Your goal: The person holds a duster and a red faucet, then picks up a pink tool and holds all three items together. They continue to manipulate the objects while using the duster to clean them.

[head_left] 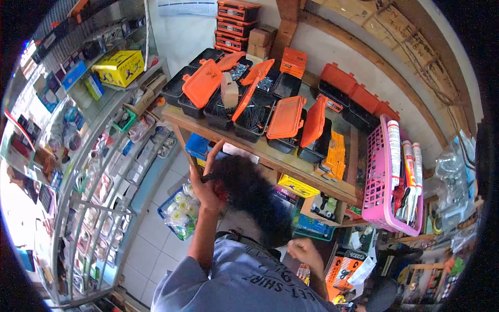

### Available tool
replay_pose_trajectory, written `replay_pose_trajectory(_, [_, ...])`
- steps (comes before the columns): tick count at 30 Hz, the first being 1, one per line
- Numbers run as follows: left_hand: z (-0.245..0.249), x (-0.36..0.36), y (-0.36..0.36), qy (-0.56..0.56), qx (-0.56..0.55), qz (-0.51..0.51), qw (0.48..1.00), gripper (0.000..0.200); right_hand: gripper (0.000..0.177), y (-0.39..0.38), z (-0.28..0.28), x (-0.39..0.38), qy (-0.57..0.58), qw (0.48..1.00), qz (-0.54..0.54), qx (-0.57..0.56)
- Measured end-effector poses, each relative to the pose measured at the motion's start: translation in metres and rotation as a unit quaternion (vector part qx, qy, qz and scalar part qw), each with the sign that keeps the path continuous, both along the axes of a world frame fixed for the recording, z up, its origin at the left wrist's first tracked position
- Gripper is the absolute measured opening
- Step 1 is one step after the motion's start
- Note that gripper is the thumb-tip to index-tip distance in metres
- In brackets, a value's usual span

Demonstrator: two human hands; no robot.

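Observation:
Neither my left hand nor my right hand can be seen. Directly before me is another person (234, 275), seen from behind, in a grey shirt with dark lettering; dark hair (249, 192) fills the middle of the view. This person's raised left hand (207, 187) is beside the head, fingers apart. Their right hand (305, 253) is closed, low on the right; whether it holds anything is hidden. Beyond them, black bins with orange lids (286, 117) stand on a wooden table (244, 143), several lids raised. Dark screws or nails (253, 117) fill one bin.
A pink basket (377, 179) of white tubes stands at the right end of the table. Glass shelving (93, 156) with packaged goods runs along the left. On the tiled floor (150, 249) sits a blue tray (165, 210) of bagged items. Orange boxes (340, 273) lie low right.

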State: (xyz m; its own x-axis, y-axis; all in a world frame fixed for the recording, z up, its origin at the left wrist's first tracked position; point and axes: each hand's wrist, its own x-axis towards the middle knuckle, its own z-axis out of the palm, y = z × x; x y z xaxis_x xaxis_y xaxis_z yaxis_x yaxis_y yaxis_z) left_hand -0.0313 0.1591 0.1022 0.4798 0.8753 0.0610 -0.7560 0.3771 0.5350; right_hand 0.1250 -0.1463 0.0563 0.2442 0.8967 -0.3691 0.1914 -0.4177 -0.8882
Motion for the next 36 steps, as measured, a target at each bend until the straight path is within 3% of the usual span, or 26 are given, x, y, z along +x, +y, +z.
replay_pose_trajectory(1, [0.0, -0.001, 0.0, -0.035, 0.09, -0.053, 0.994, 0.101, 0.036, 0.001, 0.003, -0.003, -0.017, 1.0, 0.014, -0.01])
replay_pose_trajectory(6, [-0.012, -0.005, -0.007, 0.065, 0.03, -0.02, 0.997, 0.093, 0.041, -0.011, -0.006, -0.009, 0.059, 0.996, -0.052, 0.043])
replay_pose_trajectory(7, [-0.013, -0.003, -0.01, 0.031, 0.021, -0.052, 0.998, 0.099, 0.042, -0.02, -0.017, -0.01, -0.001, 1.0, -0.023, 0.004])
replay_pose_trajectory(10, [-0.02, -0.002, -0.015, -0.036, 0.041, -0.115, 0.992, 0.112, 0.044, -0.024, -0.011, -0.009, -0.02, 1.0, -0.001, 0.013])
replay_pose_trajectory(14, [-0.025, -0.003, -0.02, -0.081, 0.026, -0.157, 0.984, 0.134, 0.043, -0.038, -0.012, -0.003, 0.046, 0.996, -0.073, -0.004])
replay_pose_trajectory(18, [-0.017, -0.004, -0.021, -0.105, 0.006, -0.222, 0.969, 0.13, 0.045, -0.042, -0.003, -0.001, -0.016, 0.999, -0.012, -0.047])
replay_pose_trajectory(19, [-0.021, -0.004, -0.019, -0.146, -0.018, -0.241, 0.959, 0.126, 0.043, -0.037, 0.011, -0.011, 0.006, 0.996, -0.087, -0.033])
replay_pose_trajectory(20, [-0.026, -0.003, -0.017, -0.147, -0.022, -0.238, 0.96, 0.126, 0.043, -0.038, 0.008, -0.011, 0.006, 0.996, -0.085, -0.037])
replay_pose_trajectory(22, [-0.034, 0.001, -0.015, -0.047, -0.062, -0.197, 0.977, 0.122, 0.041, -0.045, -0.003, -0.013, 0.025, 0.992, -0.111, -0.048])
replay_pose_trajectory(23, [-0.028, 0.001, -0.014, -0.115, -0.022, -0.245, 0.962, 0.118, 0.04, -0.044, -0.004, -0.019, 0.003, 0.994, -0.095, -0.056])
replay_pose_trajectory(26, [-0.029, 0.0, -0.013, -0.131, -0.034, -0.242, 0.961, 0.115, 0.045, -0.041, 0.002, -0.028, -0.068, 0.989, -0.128, -0.041])
replay_pose_trajectory(30, [-0.031, 0.003, -0.016, -0.127, -0.049, -0.21, 0.968, 0.097, 0.046, -0.042, -0.011, -0.04, -0.014, 0.984, -0.15, -0.095])
replay_pose_trajectory(31, [-0.032, 0.004, -0.017, -0.136, -0.043, -0.215, 0.966, 0.096, 0.046, -0.044, -0.02, -0.038, -0.055, 0.993, -0.083, -0.062])
replay_pose_trajectory(32, [-0.033, 0.005, -0.018, -0.145, -0.036, -0.221, 0.964, 0.095, 0.046, -0.041, -0.019, -0.042, -0.05, 0.993, -0.084, -0.062])
replay_pose_trajectory(34, [-0.032, 0.003, -0.022, -0.161, -0.059, -0.217, 0.961, 0.094, 0.045, -0.032, -0.011, -0.048, 0.002, 0.984, -0.179, -0.029])
replay_pose_trajectory(36, [-0.03, 0.003, -0.026, -0.145, -0.089, -0.179, 0.969, 0.094, 0.045, -0.029, -0.005, -0.051, 0.018, 0.981, -0.186, -0.059])
